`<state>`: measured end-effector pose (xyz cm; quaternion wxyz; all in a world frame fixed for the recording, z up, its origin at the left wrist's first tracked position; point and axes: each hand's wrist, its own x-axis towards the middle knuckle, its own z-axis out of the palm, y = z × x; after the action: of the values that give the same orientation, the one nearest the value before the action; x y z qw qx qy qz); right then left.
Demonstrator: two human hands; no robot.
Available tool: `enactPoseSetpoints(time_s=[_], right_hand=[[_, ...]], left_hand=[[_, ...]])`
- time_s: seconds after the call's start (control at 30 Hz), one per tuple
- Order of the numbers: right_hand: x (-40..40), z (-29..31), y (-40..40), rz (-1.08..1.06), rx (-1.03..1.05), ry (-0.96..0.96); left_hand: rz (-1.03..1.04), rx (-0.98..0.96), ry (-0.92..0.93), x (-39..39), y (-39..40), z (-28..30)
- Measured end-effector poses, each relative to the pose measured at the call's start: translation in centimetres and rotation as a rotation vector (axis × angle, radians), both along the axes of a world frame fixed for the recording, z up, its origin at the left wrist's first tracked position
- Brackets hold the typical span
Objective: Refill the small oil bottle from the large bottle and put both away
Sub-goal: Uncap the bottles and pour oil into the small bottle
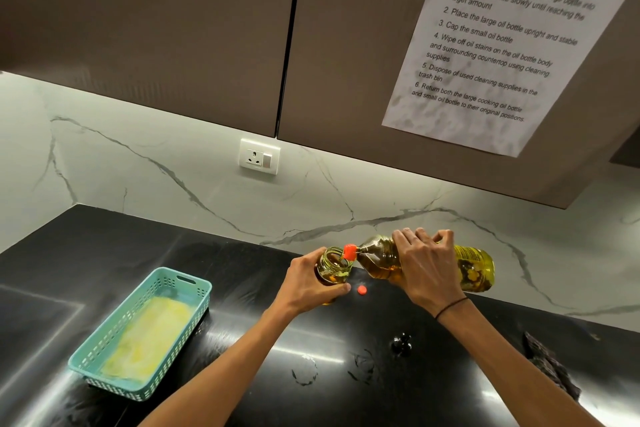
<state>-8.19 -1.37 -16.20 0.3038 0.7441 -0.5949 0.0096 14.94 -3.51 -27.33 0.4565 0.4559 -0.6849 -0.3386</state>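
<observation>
The small glass oil bottle [335,265] stands open on the black counter, partly filled with amber oil. My left hand [308,282] grips its body from the left. The large oil bottle [474,269], clear with a yellow label, lies tipped almost level, its orange spout [349,251] over the small bottle's mouth. My right hand [427,267] grips the large bottle round its middle from above. A small orange cap [362,290] lies on the counter just right of the small bottle.
A teal plastic basket [180,282] with a yellow cloth inside sits at the left. A small black object [401,344] and a dark textured thing [550,366] lie at the right front. Wall cabinets with a taped instruction sheet [502,45] hang overhead.
</observation>
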Motion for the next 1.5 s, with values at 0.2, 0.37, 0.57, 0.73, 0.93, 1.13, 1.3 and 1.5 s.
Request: enactPoseSetpoints(time_s=[0.2,0.37,0.57,0.73,0.93,1.13,1.3,1.5], right_hand=[[-0.29,0.16,0.05,0.003,0.008,-0.006],[-0.39,0.13,0.02,0.005,0.002,-0.003],[-0.55,0.04,-0.02,-0.005,0.004,-0.003],[-0.55,0.06,0.13,-0.012,0.006,0.001],[-0.67,0.04,0.28,-0.015,0.011,0.009],[-0.72,0.1,0.4,-0.018,0.012,0.012],[-0.72,0.13,0.36,-0.026,0.012,0.017],[-0.65,0.18,0.5,-0.024,0.011,0.021]], left_hand=[[0.014,-0.005,0.001,0.03,0.06,0.02],[0.003,-0.005,0.005,0.01,0.0,0.26],[0.007,-0.012,-0.008,-0.13,-0.21,-0.07],[-0.002,-0.01,0.002,-0.32,-0.05,-0.05],[-0.019,-0.005,0.019,-0.49,0.12,-0.05],[-0.024,-0.012,0.023,-0.63,0.14,0.03],[-0.022,-0.019,0.031,-0.61,0.24,0.07],[-0.019,-0.024,0.032,-0.54,0.1,-0.12]])
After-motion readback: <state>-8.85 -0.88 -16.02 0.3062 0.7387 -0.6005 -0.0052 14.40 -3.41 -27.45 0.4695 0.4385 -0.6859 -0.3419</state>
